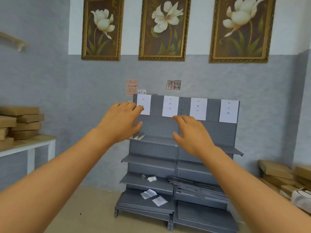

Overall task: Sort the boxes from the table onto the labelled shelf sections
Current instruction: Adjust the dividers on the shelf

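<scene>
blue-grey textured wall (pixel 50 91) is filling the background, with three framed flower paintings (pixel 162 28) hanging in a row across the white band up top. below them a grey pegboard shelf unit (pixel 158 126) is standing against the wall, and four white paper labels (pixel 170 106) are sitting along its upper panel; the print on them is too small to read. two small coffee posters (pixel 131 87) are sticking to the wall just above the unit.

both arms are reaching forward in front of the shelving. left hand (pixel 121 122) is hovering with fingers spread and relaxed, holding nothing, its fingertips overlapping the leftmost label in view. right hand (pixel 192 133) is hanging beside it, fingers loose and apart, thumb out, gripping nothing, just under the second label.

flat cardboard boxes (pixel 21 122) are lying stacked on the wooden-topped white table (pixel 28 145) at the left edge, well apart from both hands. more cardboard boxes (pixel 279 174) are piling up low on the right side.

down on the lower shelves, crumpled white papers (pixel 149 193) are lying on the left half, and loose grey metal strips (pixel 193 184) are resting in a heap on the right half.
</scene>
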Demonstrator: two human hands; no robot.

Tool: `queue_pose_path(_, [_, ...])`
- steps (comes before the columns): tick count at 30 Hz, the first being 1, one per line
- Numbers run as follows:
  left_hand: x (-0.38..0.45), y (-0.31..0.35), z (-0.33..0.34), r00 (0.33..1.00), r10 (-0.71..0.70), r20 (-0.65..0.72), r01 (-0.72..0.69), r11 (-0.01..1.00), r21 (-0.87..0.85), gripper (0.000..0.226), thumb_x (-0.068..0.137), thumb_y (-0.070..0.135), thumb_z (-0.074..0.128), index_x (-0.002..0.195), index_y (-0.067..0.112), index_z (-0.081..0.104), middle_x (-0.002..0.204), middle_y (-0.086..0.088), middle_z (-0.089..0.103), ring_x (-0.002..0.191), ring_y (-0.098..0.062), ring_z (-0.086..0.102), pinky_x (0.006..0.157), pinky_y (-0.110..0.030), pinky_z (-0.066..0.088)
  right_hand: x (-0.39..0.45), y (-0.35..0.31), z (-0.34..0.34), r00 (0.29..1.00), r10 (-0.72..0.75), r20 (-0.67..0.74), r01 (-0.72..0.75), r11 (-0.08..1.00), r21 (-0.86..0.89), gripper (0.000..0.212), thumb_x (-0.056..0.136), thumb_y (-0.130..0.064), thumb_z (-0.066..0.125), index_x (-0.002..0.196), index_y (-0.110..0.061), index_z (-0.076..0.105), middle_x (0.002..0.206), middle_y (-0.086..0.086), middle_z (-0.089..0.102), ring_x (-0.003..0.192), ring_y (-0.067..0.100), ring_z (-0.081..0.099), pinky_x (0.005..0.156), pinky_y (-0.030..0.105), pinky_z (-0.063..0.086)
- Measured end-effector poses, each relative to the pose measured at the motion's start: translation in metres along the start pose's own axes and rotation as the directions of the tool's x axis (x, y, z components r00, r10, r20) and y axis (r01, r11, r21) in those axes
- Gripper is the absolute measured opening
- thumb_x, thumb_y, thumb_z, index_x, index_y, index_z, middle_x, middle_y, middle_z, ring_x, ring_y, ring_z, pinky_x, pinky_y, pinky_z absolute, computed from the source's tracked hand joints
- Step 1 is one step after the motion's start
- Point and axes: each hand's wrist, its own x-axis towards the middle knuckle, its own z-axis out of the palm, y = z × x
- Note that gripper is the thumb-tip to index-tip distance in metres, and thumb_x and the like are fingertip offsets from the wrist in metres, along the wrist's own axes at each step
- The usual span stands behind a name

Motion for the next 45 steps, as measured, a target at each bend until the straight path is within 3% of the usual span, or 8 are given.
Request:
queue_pose_path(5, [0.008,-0.055,0.072,0.999,0.003,0.052,-0.001,0.999,-0.046,0.043,0.097,0.038,0.051,0.133,0.014,0.052,0.12,-0.008,0.061,0.109,-0.029,0.057,0.094,-0.041,0.045,0.054,-0.027,0.065,0.999,0.04,0.031,-0.04,0.999,0.011,0.057,0.102,-0.033,0.046,0.155,-0.018,0.028,0.153,0.002,0.039,0.139,0.024,0.036,0.114,0.038,0.029])
queue_pose_path(12, [0.033,-0.081,0.2,0.99,0.028,0.139,-0.011,0.993,-0.117,0.04,0.099,0.038,0.046,0.133,0.017,0.05,0.125,-0.004,0.059,0.115,-0.026,0.054,0.098,-0.039,0.041,0.126,-0.03,0.17,0.991,0.047,0.126,-0.05,0.999,0.016,0.056,0.103,-0.033,0.044,0.155,-0.019,0.027,0.153,0.002,0.039,0.139,0.025,0.035,0.114,0.039,0.03])
queue_pose_path(27, [0.192,-0.105,0.492,0.958,-0.007,0.288,0.045,0.991,-0.126,0.043,0.099,0.037,0.044,0.138,0.02,0.046,0.126,-0.003,0.058,0.116,-0.024,0.053,0.097,-0.036,0.038,0.319,0.089,0.424,0.966,0.037,0.256,-0.054,0.997,0.06,0.056,0.102,-0.035,0.046,0.153,-0.018,0.03,0.151,0.003,0.041,0.139,0.025,0.035,0.113,0.039,0.03])
queue_pose_path(35, [0.254,-0.16,0.621,0.938,-0.042,0.344,0.073,0.994,-0.076,0.045,0.099,0.038,0.044,0.139,0.019,0.045,0.13,-0.005,0.057,0.118,-0.025,0.053,0.101,-0.039,0.04,0.431,0.107,0.534,0.965,-0.006,0.262,-0.023,0.994,0.108,0.055,0.101,-0.034,0.048,0.152,-0.018,0.032,0.149,0.003,0.044,0.137,0.026,0.038,0.111,0.039,0.032])
queue_pose_path(45, [0.328,-0.239,0.824,0.924,0.016,0.383,0.027,0.994,-0.107,0.044,0.098,0.04,0.044,0.137,0.018,0.046,0.127,-0.004,0.058,0.115,-0.024,0.054,0.101,-0.039,0.04,0.571,0.12,0.706,0.931,0.046,0.361,-0.079,0.994,0.08,0.054,0.103,-0.037,0.043,0.152,-0.019,0.03,0.151,0.004,0.041,0.137,0.026,0.037,0.112,0.039,0.032])
